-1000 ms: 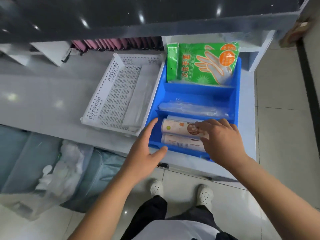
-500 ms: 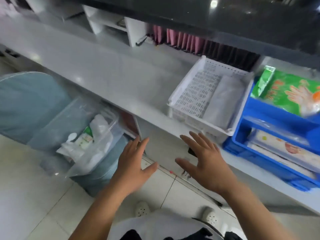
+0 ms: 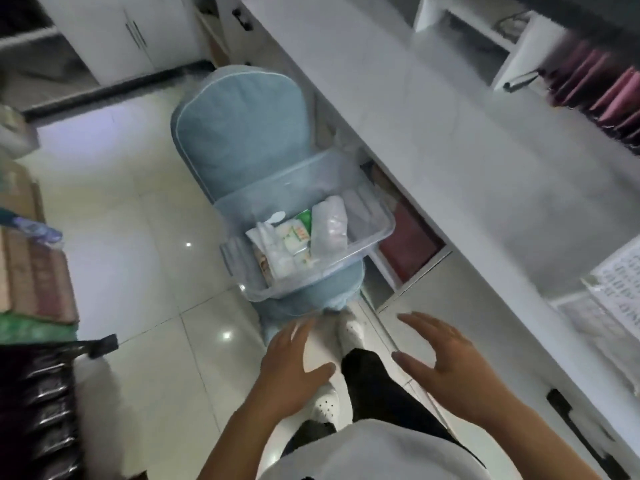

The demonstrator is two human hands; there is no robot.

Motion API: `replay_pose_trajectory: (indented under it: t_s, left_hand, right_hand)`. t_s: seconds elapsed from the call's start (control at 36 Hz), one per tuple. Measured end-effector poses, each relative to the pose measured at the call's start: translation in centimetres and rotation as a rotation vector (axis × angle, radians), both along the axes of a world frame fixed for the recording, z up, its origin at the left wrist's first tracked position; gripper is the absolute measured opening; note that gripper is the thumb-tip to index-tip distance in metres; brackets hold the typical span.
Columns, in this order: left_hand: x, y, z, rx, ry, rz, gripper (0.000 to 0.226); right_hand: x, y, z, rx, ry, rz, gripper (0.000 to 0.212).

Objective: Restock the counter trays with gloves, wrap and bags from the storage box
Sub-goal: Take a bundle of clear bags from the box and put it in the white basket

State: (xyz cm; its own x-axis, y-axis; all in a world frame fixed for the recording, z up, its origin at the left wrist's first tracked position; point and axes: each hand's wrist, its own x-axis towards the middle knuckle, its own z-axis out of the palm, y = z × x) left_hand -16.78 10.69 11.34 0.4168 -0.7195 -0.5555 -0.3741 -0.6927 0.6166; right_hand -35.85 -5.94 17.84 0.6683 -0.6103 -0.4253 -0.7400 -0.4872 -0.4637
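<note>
A clear plastic storage box (image 3: 374, 237) rests on a blue upholstered chair (image 3: 239, 133) beside the counter. Inside it lie white and green packets (image 3: 294, 240) and clear rolled bags (image 3: 329, 223). My left hand (image 3: 291, 372) and my right hand (image 3: 446, 362) hover empty, fingers spread, below the box and over the floor. Only a corner of the white perforated tray (image 3: 620, 285) shows at the right edge, on the white counter (image 3: 450, 140). The blue tray is out of view.
An open cabinet niche (image 3: 405, 237) under the counter sits right of the box. Pink folders (image 3: 606, 95) stand at the counter's back. Stacked boxes (image 3: 31, 271) and a black bag (image 3: 34, 410) line the left. White cabinets (image 3: 121, 32) stand behind.
My view has swung left from the blue and white trays to the storage box on the chair. Both hands left the blue tray empty and now hang over the floor.
</note>
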Motion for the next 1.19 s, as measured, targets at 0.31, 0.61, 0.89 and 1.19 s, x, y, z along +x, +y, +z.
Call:
replay_pose_trajectory:
  t_s: [0.31, 0.61, 0.89, 1.19]
  left_hand:
    - [9.0, -1.4, -1.1, 0.184, 0.121, 0.317, 0.078]
    - [18.8, -11.6, -4.0, 0.225, 0.209, 0.486, 0.069]
    - [22.5, -17.6, -15.2, 0.26, 0.445, 0.764, 0.064]
    - [28.1, -18.2, -26.3, 0.375, 0.429, 0.949, 0.062]
  right_hand:
    - [16.1, -10.2, -4.0, 0.169, -0.15, 0.17, 0.051]
    - [26.7, -18.9, -14.8, 0.272, 0.219, 0.295, 0.057]
    - [28.7, -18.6, -24.1, 0.114, 0.337, 0.409, 0.046]
    - [30.5, -16.9, -29.3, -0.135, 0.039, 0.409, 0.036]
